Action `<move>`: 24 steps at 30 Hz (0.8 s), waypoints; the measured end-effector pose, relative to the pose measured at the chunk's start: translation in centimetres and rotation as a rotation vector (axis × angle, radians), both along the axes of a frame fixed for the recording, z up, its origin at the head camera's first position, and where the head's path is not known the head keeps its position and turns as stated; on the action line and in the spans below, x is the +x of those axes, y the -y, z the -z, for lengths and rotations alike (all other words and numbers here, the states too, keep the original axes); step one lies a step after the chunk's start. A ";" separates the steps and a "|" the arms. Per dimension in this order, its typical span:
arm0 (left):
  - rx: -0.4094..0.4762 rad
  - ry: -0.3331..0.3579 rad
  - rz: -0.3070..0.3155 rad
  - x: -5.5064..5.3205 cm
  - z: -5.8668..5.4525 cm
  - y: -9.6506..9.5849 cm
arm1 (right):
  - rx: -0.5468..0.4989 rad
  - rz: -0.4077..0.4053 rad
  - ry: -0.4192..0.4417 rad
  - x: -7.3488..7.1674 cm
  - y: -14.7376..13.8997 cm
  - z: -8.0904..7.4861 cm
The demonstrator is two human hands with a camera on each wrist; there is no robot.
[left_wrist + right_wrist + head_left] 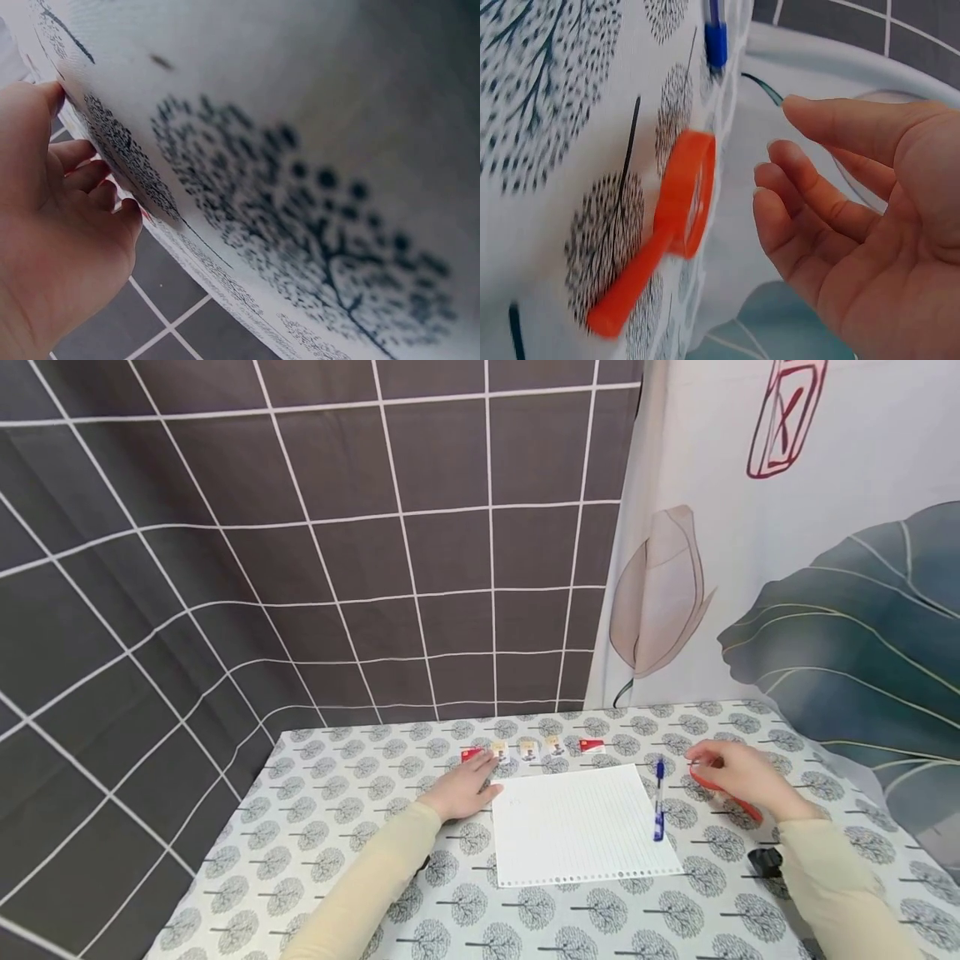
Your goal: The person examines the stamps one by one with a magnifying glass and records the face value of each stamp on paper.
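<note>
In the head view my left hand reaches to the left end of a row of small cards, its fingertips over or beside a red card and a pale picture card. The left wrist view shows that hand with bent fingers close to the cloth and nothing gripped. On the right, an orange magnifying glass lies on the cloth. My right hand hovers beside it, apart from it, fingers loosely curled and empty. Seen from the head, this hand partly hides the magnifying glass.
A lined sheet lies between the hands, with a blue pen along its right edge. Two more picture cards and a red-and-white card continue the row. The tree-patterned tablecloth ends at a dark checked curtain.
</note>
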State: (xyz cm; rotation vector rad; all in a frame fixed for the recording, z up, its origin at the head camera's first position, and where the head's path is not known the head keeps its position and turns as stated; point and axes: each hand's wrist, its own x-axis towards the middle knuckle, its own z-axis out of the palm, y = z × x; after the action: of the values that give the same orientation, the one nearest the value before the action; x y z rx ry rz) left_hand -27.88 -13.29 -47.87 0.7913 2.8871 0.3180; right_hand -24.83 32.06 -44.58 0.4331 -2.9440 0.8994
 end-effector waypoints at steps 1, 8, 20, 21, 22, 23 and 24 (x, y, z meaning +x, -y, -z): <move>0.003 0.001 0.000 0.0 0.1 0.0 | -0.009 -0.012 0.008 -0.2 0.2 0.1; 0.022 0.011 0.016 0.2 0.4 0.0 | 0.037 -0.077 -0.025 -1.2 1.3 0.8; 0.028 0.005 0.007 0.4 -0.6 0.0 | 0.046 -0.125 0.001 -2.4 2.2 1.9; 0.030 0.009 0.006 0.4 -0.7 0.1 | 0.044 -0.131 0.010 -2.5 2.2 2.0; 0.031 0.012 0.006 0.4 -0.7 0.0 | 0.048 -0.135 0.009 -2.5 2.2 2.1; 0.031 0.014 0.005 0.4 -0.7 0.0 | 0.049 -0.140 0.010 -2.6 2.2 2.2; 0.032 0.016 0.003 0.3 -0.6 0.0 | 0.049 -0.140 0.013 -2.6 2.3 2.3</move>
State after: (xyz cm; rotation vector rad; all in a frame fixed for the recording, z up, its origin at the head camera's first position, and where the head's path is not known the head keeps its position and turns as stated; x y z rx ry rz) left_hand -27.53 -13.30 -47.22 0.7945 2.8729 0.3686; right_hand -27.47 29.79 -46.83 0.6452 -2.9842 0.8465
